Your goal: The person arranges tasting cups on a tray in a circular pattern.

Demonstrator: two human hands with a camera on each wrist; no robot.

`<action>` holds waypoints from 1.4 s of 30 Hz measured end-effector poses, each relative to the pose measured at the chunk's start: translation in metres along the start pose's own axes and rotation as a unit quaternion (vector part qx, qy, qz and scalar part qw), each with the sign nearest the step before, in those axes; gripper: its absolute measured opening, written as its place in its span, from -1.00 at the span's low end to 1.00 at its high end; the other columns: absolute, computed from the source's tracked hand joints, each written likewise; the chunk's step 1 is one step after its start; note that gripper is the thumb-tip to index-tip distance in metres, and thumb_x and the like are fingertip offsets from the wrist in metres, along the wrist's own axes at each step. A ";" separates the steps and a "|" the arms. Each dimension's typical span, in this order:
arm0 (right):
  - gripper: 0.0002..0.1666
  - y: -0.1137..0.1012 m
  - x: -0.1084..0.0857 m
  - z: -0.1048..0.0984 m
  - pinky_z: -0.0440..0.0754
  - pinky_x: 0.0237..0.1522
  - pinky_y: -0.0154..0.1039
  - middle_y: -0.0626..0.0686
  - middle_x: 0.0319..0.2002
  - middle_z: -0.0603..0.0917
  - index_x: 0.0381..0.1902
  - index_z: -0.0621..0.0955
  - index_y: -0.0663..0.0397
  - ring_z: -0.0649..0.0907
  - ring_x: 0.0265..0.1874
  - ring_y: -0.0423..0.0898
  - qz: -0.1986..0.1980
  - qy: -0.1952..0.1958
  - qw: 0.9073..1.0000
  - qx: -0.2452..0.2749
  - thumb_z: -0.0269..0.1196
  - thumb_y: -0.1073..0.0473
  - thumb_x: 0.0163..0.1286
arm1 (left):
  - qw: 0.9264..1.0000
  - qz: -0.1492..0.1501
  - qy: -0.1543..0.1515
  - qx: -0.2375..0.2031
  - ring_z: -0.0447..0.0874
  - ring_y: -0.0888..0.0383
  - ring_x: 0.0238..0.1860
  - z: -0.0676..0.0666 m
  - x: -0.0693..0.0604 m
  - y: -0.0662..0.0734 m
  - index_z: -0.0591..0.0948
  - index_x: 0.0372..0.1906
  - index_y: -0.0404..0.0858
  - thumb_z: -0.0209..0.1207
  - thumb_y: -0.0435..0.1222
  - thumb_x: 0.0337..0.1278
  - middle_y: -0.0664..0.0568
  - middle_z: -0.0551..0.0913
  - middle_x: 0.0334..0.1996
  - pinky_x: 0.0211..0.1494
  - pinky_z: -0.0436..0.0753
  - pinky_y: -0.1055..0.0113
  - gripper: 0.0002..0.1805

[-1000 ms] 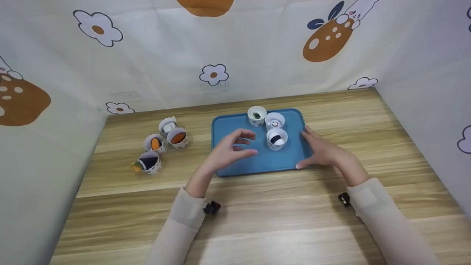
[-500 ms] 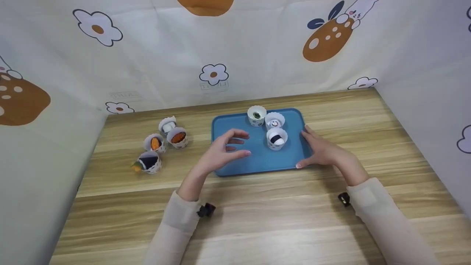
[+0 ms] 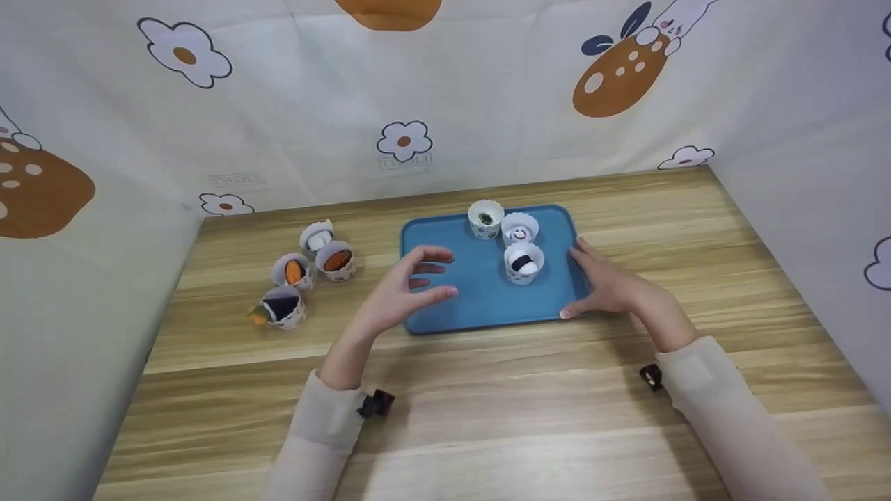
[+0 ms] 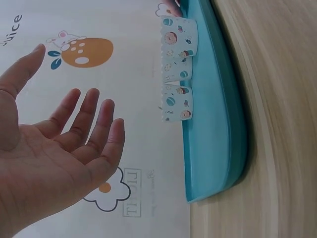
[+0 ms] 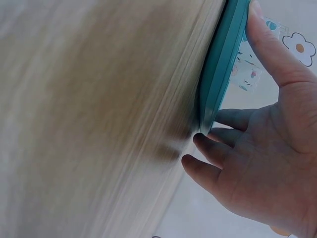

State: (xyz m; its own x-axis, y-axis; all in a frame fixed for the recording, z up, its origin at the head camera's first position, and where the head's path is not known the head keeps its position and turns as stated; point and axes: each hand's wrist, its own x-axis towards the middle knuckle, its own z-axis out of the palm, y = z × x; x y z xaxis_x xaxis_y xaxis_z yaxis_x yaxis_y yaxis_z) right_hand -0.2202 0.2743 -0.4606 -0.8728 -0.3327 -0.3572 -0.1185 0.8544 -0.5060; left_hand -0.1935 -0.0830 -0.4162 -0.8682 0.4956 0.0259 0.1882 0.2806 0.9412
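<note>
My left hand (image 3: 400,296) hovers over the left part of a blue tray (image 3: 459,313), thumb and fingers apart with nothing between them. In the left wrist view its palm (image 4: 49,163) faces the camera. My right hand (image 3: 612,285) holds the tray's near right corner, thumb at the front rim and fingers along the right side. On the tray stand a paper cup with a dark green piece (image 3: 486,220), one with a pale round piece (image 3: 520,229), and one with a white piece banded in black (image 3: 523,263).
Left of the tray, several paper cups stand on the wooden table (image 3: 529,417): one with white contents (image 3: 319,239), two with orange contents (image 3: 338,261) (image 3: 294,271), and a tipped-looking one with a dark piece (image 3: 283,308). A printed curtain (image 3: 306,104) hangs behind.
My left hand has drawn back to the left, away from the cups on the tray, its fingers still apart. The right hand, tray and cups keep their places.
</note>
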 end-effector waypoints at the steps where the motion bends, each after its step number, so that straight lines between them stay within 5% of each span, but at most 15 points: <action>1: 0.48 0.000 0.000 0.000 -0.03 0.52 0.27 0.36 0.59 -0.29 0.57 -0.10 0.34 -0.12 0.55 0.38 0.000 0.000 1.000 0.000 0.51 -0.25 0.05 | 1.000 0.000 0.001 -0.001 0.46 -0.13 0.33 -0.001 -0.001 0.000 0.40 0.32 -0.31 0.30 -0.27 0.23 -0.18 0.47 0.30 0.43 0.41 -0.10 -0.41; 42: 0.49 0.001 -0.001 0.001 -0.02 0.52 0.28 0.35 0.59 -0.29 0.57 -0.09 0.33 -0.10 0.55 0.39 -0.006 0.002 1.000 0.000 0.50 -0.28 0.04 | 0.997 -0.014 0.078 -0.009 0.44 -0.18 0.34 -0.042 -0.029 -0.011 0.39 0.33 -0.37 0.29 -0.36 0.23 -0.22 0.49 0.30 0.43 0.38 -0.18 -0.41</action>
State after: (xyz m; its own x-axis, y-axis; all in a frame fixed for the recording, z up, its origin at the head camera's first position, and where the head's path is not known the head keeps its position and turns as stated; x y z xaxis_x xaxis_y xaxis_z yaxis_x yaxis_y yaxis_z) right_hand -0.2188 0.2753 -0.4618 -0.8731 -0.3410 -0.3485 -0.1286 0.8506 -0.5099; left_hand -0.1894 -0.1350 -0.4127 -0.9339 0.3541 0.0501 0.1559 0.2770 0.9481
